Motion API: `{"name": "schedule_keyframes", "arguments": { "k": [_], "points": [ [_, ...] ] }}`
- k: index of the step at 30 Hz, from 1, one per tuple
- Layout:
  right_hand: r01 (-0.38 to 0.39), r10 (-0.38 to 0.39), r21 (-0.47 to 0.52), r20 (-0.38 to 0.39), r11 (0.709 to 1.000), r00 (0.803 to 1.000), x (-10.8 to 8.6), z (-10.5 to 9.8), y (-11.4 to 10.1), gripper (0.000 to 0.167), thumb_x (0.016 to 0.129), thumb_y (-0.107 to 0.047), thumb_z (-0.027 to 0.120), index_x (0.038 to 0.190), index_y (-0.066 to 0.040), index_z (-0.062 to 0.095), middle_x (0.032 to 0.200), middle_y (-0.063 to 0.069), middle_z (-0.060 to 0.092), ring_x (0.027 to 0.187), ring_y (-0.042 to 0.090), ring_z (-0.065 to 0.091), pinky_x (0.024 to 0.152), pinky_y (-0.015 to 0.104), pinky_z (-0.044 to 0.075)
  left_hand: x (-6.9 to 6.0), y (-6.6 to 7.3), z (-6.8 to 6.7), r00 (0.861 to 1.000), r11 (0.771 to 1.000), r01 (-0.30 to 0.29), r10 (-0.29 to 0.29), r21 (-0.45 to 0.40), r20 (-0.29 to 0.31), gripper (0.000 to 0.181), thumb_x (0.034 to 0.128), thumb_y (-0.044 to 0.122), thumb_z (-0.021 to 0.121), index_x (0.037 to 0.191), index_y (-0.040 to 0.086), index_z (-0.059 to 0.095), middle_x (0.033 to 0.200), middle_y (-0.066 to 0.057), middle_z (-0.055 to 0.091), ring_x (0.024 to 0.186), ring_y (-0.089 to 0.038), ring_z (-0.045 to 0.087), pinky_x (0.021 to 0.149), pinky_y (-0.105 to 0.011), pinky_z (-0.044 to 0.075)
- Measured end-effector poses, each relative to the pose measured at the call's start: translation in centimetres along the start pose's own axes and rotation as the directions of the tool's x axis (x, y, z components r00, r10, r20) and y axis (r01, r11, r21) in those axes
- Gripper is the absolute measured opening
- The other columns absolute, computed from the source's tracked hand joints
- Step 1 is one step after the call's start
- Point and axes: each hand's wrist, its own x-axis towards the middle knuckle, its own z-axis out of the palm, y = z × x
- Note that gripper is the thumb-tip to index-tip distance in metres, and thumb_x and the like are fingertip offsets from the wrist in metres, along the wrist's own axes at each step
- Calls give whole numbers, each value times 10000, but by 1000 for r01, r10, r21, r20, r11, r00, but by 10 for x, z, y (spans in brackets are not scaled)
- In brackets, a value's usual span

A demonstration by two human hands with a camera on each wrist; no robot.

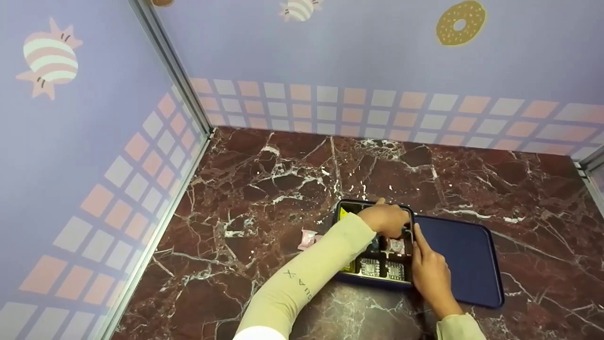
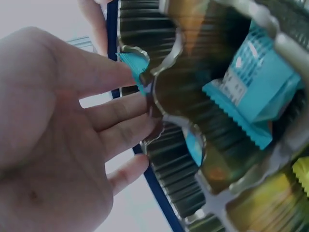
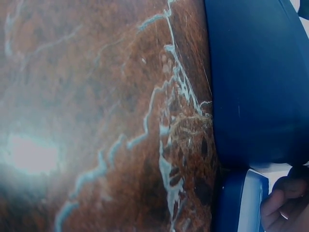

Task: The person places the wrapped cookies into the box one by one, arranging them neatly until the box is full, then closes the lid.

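Note:
My left hand reaches down into the far right part of a dark blue box with a compartmented tray inside. In the left wrist view, its thumb and fingers pinch a small teal wrapped snack at a tray compartment; part of the wrapper is hidden. Another teal wrapped snack lies in a neighbouring compartment. My right hand rests against the right side of the box, with a finger stretched along the wall. Its fingers show only at the corner of the right wrist view.
A dark blue lid lies flat to the right of the box. Pink wrapped pieces lie on the marble-patterned surface at the left. Silver, pink and yellow packets fill other compartments. Patterned panels stand behind and at the left.

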Motion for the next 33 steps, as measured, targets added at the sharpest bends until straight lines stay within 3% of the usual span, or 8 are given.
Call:
{"name": "schedule_keyframes", "arguments": {
  "k": [6, 11, 14, 19, 22, 25, 28, 33],
  "points": [
    [-10, 10, -6, 24, 1000, 1000, 0, 0, -1, 446, 1036, -268, 383, 1482, -238, 392, 909, 384, 619, 747, 493, 622, 590, 604, 437, -7, -2, -2, 998, 998, -55, 54, -24, -34, 363, 902, 175, 629, 1238, 310, 623, 1225, 108, 640, 1079, -76, 571, 965, -278, 331],
    [-17, 17, -5, 36, 1000, 999, 0, -1, -2, 450, 1038, -266, 372, 1487, -236, 380, 1004, 400, 609, 782, 516, 621, 605, 620, 438, -15, -5, -4, 989, 994, -103, 100, -25, -105, 404, 884, 142, 657, 1234, 342, 646, 1227, 148, 657, 1084, -70, 598, 934, -279, 346],
    [-17, 17, -7, 46, 1000, 999, 0, -2, -2, 453, 1041, -264, 359, 1493, -235, 366, 1040, 398, 605, 789, 520, 620, 604, 617, 438, -23, -8, -5, 983, 992, -126, 121, -28, -141, 375, 875, 133, 672, 1194, 330, 675, 1164, 136, 685, 995, -64, 608, 909, -280, 348],
    [-17, 17, -7, 46, 1000, 999, 1, -3, -2, 452, 1040, -271, 366, 1491, -234, 371, 1050, 396, 605, 801, 525, 619, 616, 623, 439, -37, -12, -3, 964, 985, -173, 166, -14, -207, 172, 864, 103, 663, 970, 227, 716, 868, 101, 668, 776, -78, 551, 886, -300, 362],
    [-27, 27, -8, 46, 1000, 999, 0, -4, -2, 452, 1041, -279, 360, 1491, -241, 371, 1070, 403, 594, 826, 540, 615, 629, 633, 439, -44, -13, -1, 948, 979, -202, 200, 17, -247, 101, 829, 104, 689, 866, 197, 685, 791, 100, 648, 741, -69, 555, 935, -323, 392],
    [-35, 35, -11, 61, 999, 998, 0, -5, -2, 456, 1044, -292, 342, 1498, -248, 355, 1101, 404, 583, 854, 552, 609, 643, 640, 441, -52, -14, 1, 938, 976, -212, 216, 44, -272, 159, 795, 88, 700, 888, 217, 697, 836, 113, 686, 767, -63, 597, 953, -332, 407],
    [-35, 36, -14, 73, 999, 997, 0, -4, -2, 459, 1044, -296, 337, 1500, -246, 348, 1121, 401, 578, 877, 560, 604, 658, 646, 444, -60, -16, 5, 931, 976, -208, 218, 67, -293, 266, 791, 84, 692, 1002, 243, 728, 927, 123, 718, 814, -58, 626, 910, -311, 423],
    [-28, 29, -12, 69, 1000, 997, 0, -4, -3, 457, 1044, -277, 346, 1499, -231, 353, 1075, 404, 593, 866, 549, 609, 649, 634, 447, -75, -21, 10, 924, 975, -219, 220, 40, -312, 229, 804, 156, 720, 1018, 238, 721, 870, 132, 702, 753, -43, 596, 800, -240, 390]
  ]
}}
